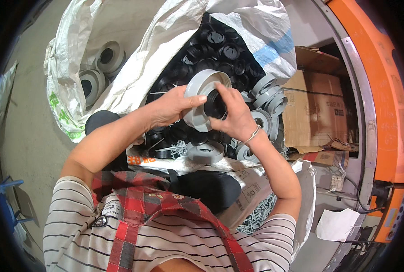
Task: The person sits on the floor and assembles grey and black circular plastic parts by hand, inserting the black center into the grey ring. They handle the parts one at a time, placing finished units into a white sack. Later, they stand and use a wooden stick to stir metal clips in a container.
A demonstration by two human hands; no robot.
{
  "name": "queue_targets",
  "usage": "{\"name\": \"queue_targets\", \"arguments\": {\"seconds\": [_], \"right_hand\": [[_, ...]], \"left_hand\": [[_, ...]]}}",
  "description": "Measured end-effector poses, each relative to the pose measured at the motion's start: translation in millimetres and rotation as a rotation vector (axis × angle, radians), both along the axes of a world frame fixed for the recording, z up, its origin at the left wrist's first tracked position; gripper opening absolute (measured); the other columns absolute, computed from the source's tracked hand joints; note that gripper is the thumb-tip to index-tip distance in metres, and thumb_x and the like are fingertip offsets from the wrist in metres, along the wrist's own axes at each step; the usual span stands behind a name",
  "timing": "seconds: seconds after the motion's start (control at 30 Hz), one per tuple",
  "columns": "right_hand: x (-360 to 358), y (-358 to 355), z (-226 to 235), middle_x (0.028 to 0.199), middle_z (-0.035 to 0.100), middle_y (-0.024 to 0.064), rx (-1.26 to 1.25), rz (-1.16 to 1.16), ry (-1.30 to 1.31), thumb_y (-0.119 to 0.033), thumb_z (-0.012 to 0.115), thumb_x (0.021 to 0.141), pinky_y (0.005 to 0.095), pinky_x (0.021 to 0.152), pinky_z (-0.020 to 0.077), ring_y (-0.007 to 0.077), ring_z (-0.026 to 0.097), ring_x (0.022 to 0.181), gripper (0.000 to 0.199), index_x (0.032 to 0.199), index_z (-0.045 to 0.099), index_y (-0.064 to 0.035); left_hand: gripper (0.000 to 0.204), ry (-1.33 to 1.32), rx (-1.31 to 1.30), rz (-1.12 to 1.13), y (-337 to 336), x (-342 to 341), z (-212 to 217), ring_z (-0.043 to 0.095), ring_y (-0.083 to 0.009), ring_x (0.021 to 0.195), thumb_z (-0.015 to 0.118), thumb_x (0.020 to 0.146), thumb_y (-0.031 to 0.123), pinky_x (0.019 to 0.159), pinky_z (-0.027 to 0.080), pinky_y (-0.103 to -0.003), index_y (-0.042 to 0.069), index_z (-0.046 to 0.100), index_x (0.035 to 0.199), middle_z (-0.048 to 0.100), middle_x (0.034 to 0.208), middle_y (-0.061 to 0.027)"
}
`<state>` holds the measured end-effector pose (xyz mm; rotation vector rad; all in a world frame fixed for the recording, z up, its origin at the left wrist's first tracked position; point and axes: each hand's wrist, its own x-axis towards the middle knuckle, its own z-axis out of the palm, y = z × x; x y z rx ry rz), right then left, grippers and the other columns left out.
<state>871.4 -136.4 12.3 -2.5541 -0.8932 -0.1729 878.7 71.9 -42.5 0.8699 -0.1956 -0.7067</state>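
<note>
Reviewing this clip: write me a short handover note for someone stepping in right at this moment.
Left hand: grips the grey ring from its left side, holding it up over the sack.
Right hand: fingers press a black insert into the ring's opening.
Supplies: black inserts fill the open white sack ahead; grey rings lie stacked to the right, one ring just below the hands, more in the left sack. Screws sit in a bag by the right elbow.
Done: insert partly in. Left: whether it is fully seated cannot be told.
</note>
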Motion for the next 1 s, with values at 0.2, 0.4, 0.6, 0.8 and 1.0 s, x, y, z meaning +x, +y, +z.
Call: {"name": "queue_targets", "arguments": {"seconds": [0.2,0.4,0.6,0.8,1.0], "right_hand": [[19,-9,5,0.077,0.061,0.0097,0.593,-0.485,1.368,-0.034,0.065,0.087,0.0250,0.049,0.0524,0.0144,0.062,0.054,0.047,0.107,0.057,0.0069],[8,0,-21,0.073,0.062,0.0081,0.703,-0.544,1.160,-0.039,0.072,0.078,0.0249,0.047,0.0474,0.0146,0.058,0.050,0.062,0.107,0.051,0.0114],[11,3,-36,0.082,0.064,0.0101,0.413,-0.324,0.492,-0.033,0.081,0.067,0.0267,0.065,0.0513,0.0139,0.063,0.072,0.079,0.121,0.040,0.0088],[22,10,-34,0.109,0.054,0.0262,0.015,-0.322,0.311,-0.035,0.085,0.059,0.0421,0.080,0.0508,0.0378,0.059,0.097,0.088,0.121,0.039,0.0074],[17,2,-30,0.111,0.048,0.0222,0.037,-0.068,0.020,-0.022,0.085,0.059,0.0400,0.083,0.0491,0.0376,0.054,0.100,0.087,0.126,0.037,0.0064]], "left_hand": [[0.062,-0.192,0.130,0.138,-4,0,-3,0.052,-0.0157,0.108,0.069,0.086,0.026,0.092,0.046,-0.034,0.002,0.037,0.134,0.051,0.121,-0.0083],[0.068,-0.274,0.300,0.160,-7,-4,3,0.052,-0.0131,0.104,0.072,0.083,0.028,0.088,0.046,-0.029,0.003,0.036,0.135,0.053,0.118,-0.0059],[0.064,-0.271,0.288,0.233,-9,-4,3,0.055,-0.0129,0.097,0.071,0.084,0.029,0.079,0.050,-0.028,0.000,0.037,0.130,0.055,0.112,-0.0093],[0.053,-0.195,0.331,0.142,3,3,20,0.056,-0.0115,0.094,0.065,0.087,0.017,0.080,0.049,-0.028,-0.001,0.039,0.129,0.056,0.111,-0.0088],[0.055,-0.144,0.260,0.107,7,9,12,0.057,-0.0114,0.089,0.068,0.086,0.020,0.076,0.049,-0.027,0.000,0.041,0.130,0.058,0.108,-0.0058]]}}
